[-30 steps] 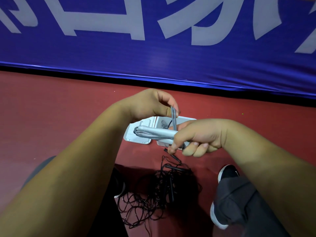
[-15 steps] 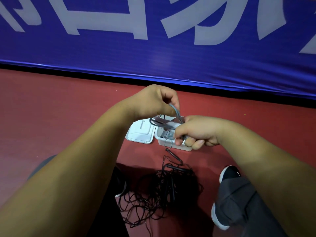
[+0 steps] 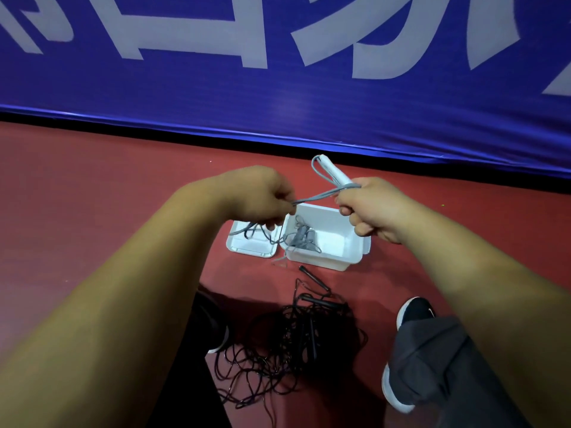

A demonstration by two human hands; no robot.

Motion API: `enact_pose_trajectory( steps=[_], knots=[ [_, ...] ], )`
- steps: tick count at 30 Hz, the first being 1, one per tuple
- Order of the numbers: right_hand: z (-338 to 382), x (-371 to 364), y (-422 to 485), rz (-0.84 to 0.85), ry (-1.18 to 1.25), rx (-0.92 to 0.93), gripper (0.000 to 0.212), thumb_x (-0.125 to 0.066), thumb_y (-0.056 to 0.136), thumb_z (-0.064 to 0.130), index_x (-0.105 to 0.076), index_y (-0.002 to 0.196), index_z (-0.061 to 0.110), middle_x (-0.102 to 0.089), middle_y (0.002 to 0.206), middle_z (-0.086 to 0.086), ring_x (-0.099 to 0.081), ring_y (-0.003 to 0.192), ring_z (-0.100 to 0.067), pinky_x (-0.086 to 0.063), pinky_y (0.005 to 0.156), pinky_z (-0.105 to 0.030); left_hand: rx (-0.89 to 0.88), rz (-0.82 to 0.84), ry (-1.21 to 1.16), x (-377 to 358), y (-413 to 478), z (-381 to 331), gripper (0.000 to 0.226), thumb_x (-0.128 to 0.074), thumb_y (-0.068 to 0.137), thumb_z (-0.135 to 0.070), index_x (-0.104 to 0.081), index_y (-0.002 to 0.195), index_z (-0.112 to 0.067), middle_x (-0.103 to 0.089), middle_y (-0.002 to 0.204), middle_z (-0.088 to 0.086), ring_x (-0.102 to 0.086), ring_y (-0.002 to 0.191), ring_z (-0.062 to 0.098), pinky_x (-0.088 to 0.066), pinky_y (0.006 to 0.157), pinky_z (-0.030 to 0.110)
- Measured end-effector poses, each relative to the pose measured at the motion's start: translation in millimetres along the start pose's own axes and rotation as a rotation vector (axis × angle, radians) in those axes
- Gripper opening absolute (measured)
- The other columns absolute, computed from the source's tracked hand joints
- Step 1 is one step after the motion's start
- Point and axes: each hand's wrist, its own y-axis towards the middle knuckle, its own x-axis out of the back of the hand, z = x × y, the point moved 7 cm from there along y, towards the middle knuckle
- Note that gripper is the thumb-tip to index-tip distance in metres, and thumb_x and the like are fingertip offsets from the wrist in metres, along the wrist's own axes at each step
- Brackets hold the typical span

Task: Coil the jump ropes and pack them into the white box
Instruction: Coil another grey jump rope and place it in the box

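While the right hand [image 3: 367,208] is clenched around the pale handles of the grey jump rope [image 3: 327,194], the left hand [image 3: 262,197] pinches the cord a little way along, so a short stretch runs taut between the two grips above the white box [image 3: 336,242]. From the left hand the cord hangs down, trails over the box lid [image 3: 247,248] lying flat just left of the box, and ends in a loose bundle inside the box at its left end. A cord like this looks light, thin and limp, with some spring in it: it will likely kink and uncoil unless the loops are held pinched. The stiff handles are the sure place to hold; the smooth cord may slide through the fingers, so it is best gathered in short loops against the handles. Nearer, between the two black shoes, a tangle of black jump ropes [image 3: 287,347] lies on the floor, its handles hard to tell apart, and looks likely to snag when lifted. Everything rests on a red floor [image 3: 108,186], flat and matt. Beyond the box a blue banner [image 3: 278,97] with large pale lettering closes off the far side
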Motion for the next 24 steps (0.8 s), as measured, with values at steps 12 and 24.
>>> enact_pose_trajectory(
  steps=[12, 24],
  knots=[
    [26, -22, -10, 0.263, 0.485, 0.056, 0.024, -0.067, 0.102, 0.013, -0.061, 0.125, 0.015, -0.049, 0.074, 0.002, -0.024, 0.049, -0.004, -0.019, 0.036, -0.017, 0.075, -0.324, -0.416, 20, 2, 9, 0.012, -0.064, 0.103, -0.01, -0.074, 0.098, -0.006, -0.078, 0.09, 0.016, -0.077, 0.082, 0.04, -0.067, 0.073, 0.048],
    [35, -21, -19, 0.276, 0.55, 0.042, 0.072, -0.05, 0.094, 0.08, -0.067, 0.127, 0.019, -0.043, 0.072, 0.005, -0.014, 0.054, -0.005, -0.015, 0.038, -0.018, -0.028, -0.433, -0.199, 31, -13, -7, 0.017, -0.056, 0.107, -0.031, -0.067, 0.1, -0.019, -0.069, 0.073, 0.005, -0.069, 0.047, 0.02, -0.054, 0.049, 0.034]
  ],
)
